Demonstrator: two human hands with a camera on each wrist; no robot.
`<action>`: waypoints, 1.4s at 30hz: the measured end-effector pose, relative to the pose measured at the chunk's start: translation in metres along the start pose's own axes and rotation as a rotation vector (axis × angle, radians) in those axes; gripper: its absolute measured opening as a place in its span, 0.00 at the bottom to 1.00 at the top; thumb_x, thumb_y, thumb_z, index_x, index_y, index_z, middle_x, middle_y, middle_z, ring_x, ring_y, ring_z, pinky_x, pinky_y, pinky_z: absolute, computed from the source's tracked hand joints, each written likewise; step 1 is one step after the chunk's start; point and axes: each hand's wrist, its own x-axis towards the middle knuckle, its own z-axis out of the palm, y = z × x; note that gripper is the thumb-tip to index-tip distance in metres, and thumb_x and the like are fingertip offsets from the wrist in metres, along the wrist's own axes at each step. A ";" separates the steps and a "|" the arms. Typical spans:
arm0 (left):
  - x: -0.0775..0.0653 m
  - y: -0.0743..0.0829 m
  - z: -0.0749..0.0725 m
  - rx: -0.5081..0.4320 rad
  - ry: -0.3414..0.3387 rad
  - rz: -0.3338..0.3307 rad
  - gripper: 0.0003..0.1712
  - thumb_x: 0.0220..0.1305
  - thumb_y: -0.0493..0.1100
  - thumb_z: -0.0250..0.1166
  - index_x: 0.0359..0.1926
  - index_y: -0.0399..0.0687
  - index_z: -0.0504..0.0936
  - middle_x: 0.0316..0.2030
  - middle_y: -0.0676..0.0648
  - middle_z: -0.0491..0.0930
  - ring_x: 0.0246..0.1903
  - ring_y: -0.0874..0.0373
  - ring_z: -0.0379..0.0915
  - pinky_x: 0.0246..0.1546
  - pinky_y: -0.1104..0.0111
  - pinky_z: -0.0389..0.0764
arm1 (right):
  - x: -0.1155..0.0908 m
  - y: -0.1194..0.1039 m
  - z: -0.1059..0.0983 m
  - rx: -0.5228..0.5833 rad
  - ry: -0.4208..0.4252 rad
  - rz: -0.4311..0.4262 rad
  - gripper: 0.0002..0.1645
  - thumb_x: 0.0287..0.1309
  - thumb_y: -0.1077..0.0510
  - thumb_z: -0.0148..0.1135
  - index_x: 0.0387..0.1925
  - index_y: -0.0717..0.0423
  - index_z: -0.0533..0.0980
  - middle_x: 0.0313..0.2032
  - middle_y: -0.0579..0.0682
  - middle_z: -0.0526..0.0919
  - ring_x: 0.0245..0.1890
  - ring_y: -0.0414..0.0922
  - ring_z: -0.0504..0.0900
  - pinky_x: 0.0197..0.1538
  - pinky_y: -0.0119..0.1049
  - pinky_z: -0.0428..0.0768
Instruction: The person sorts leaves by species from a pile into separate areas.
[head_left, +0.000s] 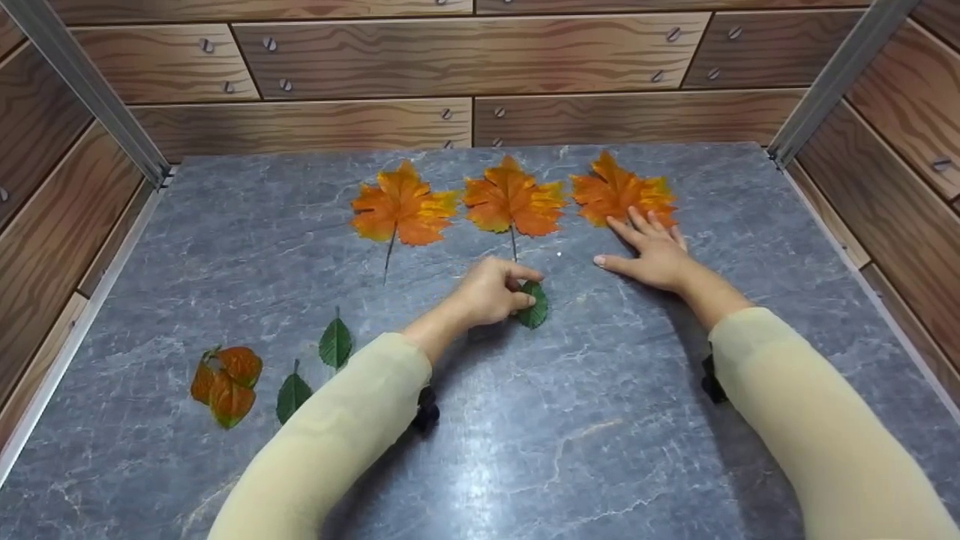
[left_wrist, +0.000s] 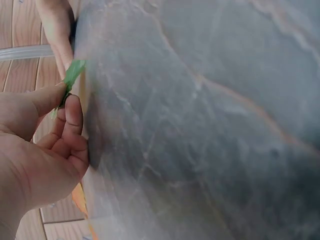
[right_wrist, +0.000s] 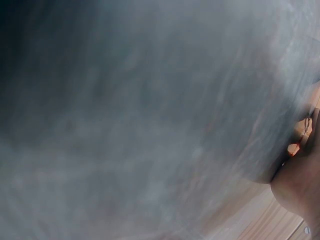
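My left hand (head_left: 491,291) pinches a green leaf (head_left: 535,309) between thumb and fingers, just below the stem of the middle orange maple leaf (head_left: 511,196). In the left wrist view the same green leaf (left_wrist: 75,71) sticks out past the thumb tip. My right hand (head_left: 654,255) is spread out, its fingertips on the lower edge of the right maple leaf (head_left: 613,186); that leaf's stem is hidden or not visible. Another maple leaf (head_left: 401,204) lies to the left, stem toward me. Only part of the right hand (right_wrist: 297,187) appears in the right wrist view.
Two more green leaves (head_left: 335,343) lie left of the left forearm, the nearer one partly behind the sleeve. Farther left is a cluster of orange-green leaves (head_left: 231,386). Wood-patterned walls (head_left: 472,56) border the grey marbled table (head_left: 600,465) at the back and sides.
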 end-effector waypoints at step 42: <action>-0.106 -0.021 -0.134 0.031 0.106 0.062 0.22 0.74 0.41 0.71 0.66 0.47 0.85 0.49 0.44 0.89 0.39 0.51 0.82 0.40 0.61 0.84 | -0.003 -0.003 0.000 -0.001 0.000 0.009 0.61 0.68 0.17 0.48 0.87 0.42 0.44 0.84 0.58 0.30 0.82 0.64 0.25 0.74 0.71 0.23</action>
